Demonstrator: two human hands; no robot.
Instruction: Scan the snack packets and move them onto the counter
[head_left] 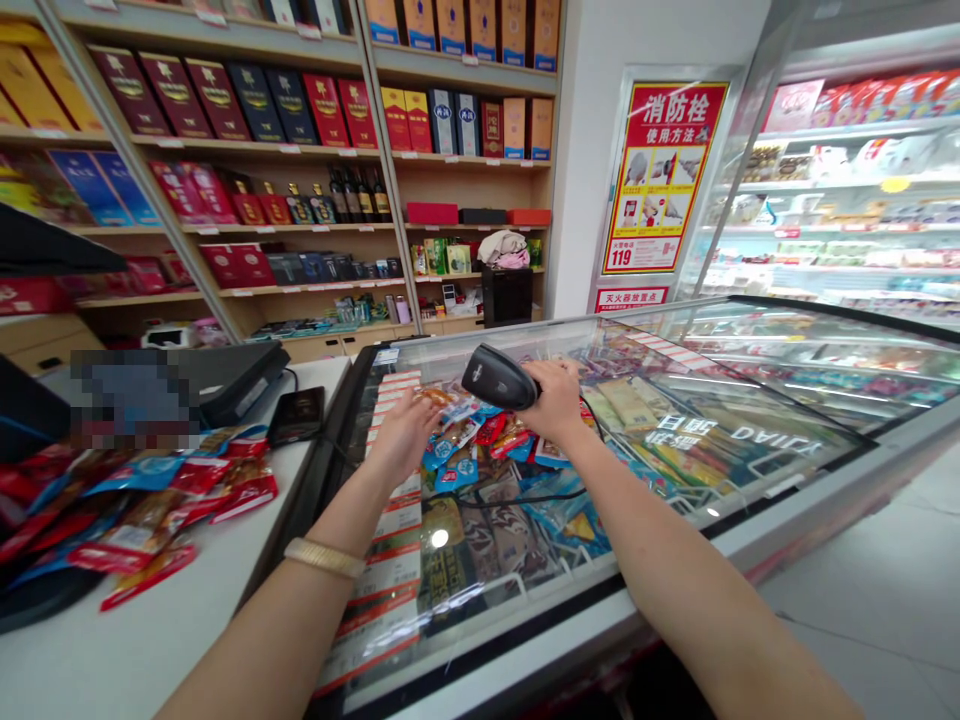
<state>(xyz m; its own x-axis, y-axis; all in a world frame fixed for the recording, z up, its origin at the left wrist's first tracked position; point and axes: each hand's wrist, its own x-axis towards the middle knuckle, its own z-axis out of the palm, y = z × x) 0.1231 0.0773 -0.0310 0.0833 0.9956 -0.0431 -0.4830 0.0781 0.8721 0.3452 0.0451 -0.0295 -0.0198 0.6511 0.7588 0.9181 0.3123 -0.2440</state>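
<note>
My right hand [556, 400] is wrapped round the handle of a black barcode scanner [499, 378], its head tilted to the left above the freezer's glass top. My left hand [405, 432] is at the left edge of a pile of small blue and red snack packets [457, 445] on the glass. Its fingers reach to an orange-brown packet; whether they grip it cannot be made out. A black cable [525, 499] curves over the glass near the packets.
Another heap of snack packets [161, 490] covers part of the white counter [202, 610] at left, beside a black phone [298, 415]. The glass-topped freezer [570, 630] stretches right. Shelves of boxes and bottles [360, 195] stand behind.
</note>
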